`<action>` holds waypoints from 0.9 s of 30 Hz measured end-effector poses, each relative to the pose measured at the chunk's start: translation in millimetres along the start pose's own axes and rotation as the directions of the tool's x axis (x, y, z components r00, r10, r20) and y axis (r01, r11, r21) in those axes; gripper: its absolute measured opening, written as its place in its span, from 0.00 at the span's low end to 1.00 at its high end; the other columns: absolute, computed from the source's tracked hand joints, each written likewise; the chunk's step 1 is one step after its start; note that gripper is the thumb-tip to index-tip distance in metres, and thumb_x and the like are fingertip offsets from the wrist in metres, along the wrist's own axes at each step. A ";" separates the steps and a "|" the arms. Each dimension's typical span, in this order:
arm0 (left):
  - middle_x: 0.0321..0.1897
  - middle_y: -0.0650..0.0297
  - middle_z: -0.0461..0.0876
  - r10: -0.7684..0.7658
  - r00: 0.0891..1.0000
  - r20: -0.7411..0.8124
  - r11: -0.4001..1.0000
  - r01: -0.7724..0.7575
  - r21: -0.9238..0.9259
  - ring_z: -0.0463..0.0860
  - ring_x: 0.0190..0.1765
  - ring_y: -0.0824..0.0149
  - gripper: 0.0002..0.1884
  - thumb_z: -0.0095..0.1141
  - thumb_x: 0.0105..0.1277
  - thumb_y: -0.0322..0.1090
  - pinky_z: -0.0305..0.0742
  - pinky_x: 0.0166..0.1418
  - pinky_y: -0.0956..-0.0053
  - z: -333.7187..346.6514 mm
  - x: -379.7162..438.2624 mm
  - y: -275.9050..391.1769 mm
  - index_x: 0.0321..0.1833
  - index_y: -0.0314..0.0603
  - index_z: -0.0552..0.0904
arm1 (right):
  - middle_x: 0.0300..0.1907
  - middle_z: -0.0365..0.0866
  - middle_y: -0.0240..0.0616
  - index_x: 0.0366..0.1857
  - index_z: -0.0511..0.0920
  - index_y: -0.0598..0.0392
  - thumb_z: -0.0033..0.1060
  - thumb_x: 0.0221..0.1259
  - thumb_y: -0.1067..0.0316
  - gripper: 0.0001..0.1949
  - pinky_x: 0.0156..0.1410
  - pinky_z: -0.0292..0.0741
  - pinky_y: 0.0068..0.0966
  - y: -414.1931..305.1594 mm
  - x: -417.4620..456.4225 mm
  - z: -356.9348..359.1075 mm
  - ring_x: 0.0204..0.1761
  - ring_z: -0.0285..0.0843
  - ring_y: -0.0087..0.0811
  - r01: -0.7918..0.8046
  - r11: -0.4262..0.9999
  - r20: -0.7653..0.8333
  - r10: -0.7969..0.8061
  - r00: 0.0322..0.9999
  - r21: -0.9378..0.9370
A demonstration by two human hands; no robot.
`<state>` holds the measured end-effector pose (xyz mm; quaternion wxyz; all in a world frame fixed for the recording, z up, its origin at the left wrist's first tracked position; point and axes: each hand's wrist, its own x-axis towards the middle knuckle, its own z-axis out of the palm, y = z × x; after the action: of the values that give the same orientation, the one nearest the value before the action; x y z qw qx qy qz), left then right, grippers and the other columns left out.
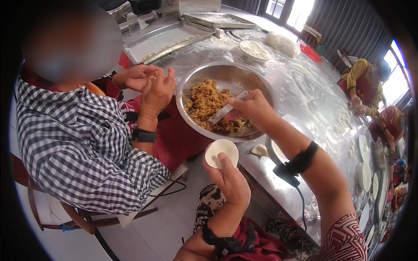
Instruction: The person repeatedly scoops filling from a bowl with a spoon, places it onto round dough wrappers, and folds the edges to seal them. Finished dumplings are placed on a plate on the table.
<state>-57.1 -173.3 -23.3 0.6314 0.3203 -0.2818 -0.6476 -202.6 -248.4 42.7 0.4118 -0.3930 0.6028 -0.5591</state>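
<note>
My left hand [228,182] holds a round dough wrapper [222,151], the thumb pressed on its face, just off the table's edge. In my right hand [251,106] is a pale flat spatula [228,109], its lower end dipped into a brown minced filling [209,101]. That filling lies heaped on the near left side of a wide stainless steel bowl [225,67]. One folded dumpling [259,150] rests on the table by the bowl. Beside it, partly hidden by my right forearm, is a white plate [295,125].
A co-worker in a checked shirt [81,146] sits close on the left, both hands [153,84] raised near the bowl's rim. Metal trays [169,40], a flour bowl [256,51] and a wrapped dough lump [282,44] stand farther back. Other people [365,81] work along the floured steel table [313,91].
</note>
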 end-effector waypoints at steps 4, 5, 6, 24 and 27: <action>0.61 0.51 0.72 0.036 0.999 0.034 0.999 -0.037 0.025 0.75 0.59 0.62 0.20 0.42 0.80 0.35 0.72 0.64 0.67 -1.1 -2.0 -3.5 0.68 0.31 0.63 | 0.36 0.85 0.50 0.42 0.81 0.71 0.57 0.71 0.71 0.11 0.42 0.88 0.31 -9.0 -4.1 -8.3 0.34 0.88 0.38 -0.144 0.982 -0.005 0.146 0.989 0.124; 0.61 0.51 0.72 0.031 0.999 0.041 0.999 -0.032 0.025 0.75 0.59 0.62 0.20 0.42 0.80 0.35 0.72 0.64 0.67 -0.2 -3.0 -1.7 0.68 0.30 0.63 | 0.37 0.84 0.51 0.43 0.81 0.71 0.56 0.71 0.70 0.11 0.42 0.88 0.32 -8.7 -5.1 -11.2 0.35 0.88 0.39 -0.162 0.975 -0.005 0.165 0.986 0.154; 0.61 0.51 0.72 0.026 0.999 0.048 0.999 -0.027 0.024 0.75 0.59 0.63 0.20 0.42 0.80 0.35 0.72 0.64 0.67 0.2 -3.2 -0.7 0.68 0.30 0.63 | 0.38 0.84 0.51 0.44 0.80 0.71 0.55 0.72 0.70 0.11 0.43 0.88 0.33 -8.3 -5.3 -13.9 0.36 0.88 0.40 -0.179 0.967 -0.004 0.183 0.983 0.183; 0.61 0.53 0.75 -0.444 0.868 0.221 0.825 0.492 -0.276 0.73 0.66 0.59 0.25 0.43 0.79 0.47 0.68 0.71 0.63 2.3 -1.1 -11.8 0.67 0.32 0.69 | 0.41 0.83 0.47 0.49 0.79 0.65 0.49 0.76 0.64 0.14 0.54 0.83 0.34 -15.6 -54.8 -93.1 0.43 0.85 0.37 -0.219 0.897 -0.041 0.254 0.966 0.384; 0.62 0.54 0.74 -0.493 0.812 0.312 0.740 0.580 -0.342 0.73 0.66 0.60 0.26 0.41 0.81 0.50 0.65 0.74 0.63 0.8 -4.3 -12.4 0.66 0.33 0.70 | 0.39 0.83 0.48 0.49 0.79 0.65 0.49 0.76 0.65 0.13 0.52 0.83 0.32 -10.0 -86.4 -102.0 0.41 0.85 0.37 -0.241 0.881 -0.012 0.269 0.963 0.408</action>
<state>-65.6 -168.5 -32.1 0.4388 0.1769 -0.0927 -0.8761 -267.5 -132.5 61.3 0.5328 -0.1978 0.5350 -0.6252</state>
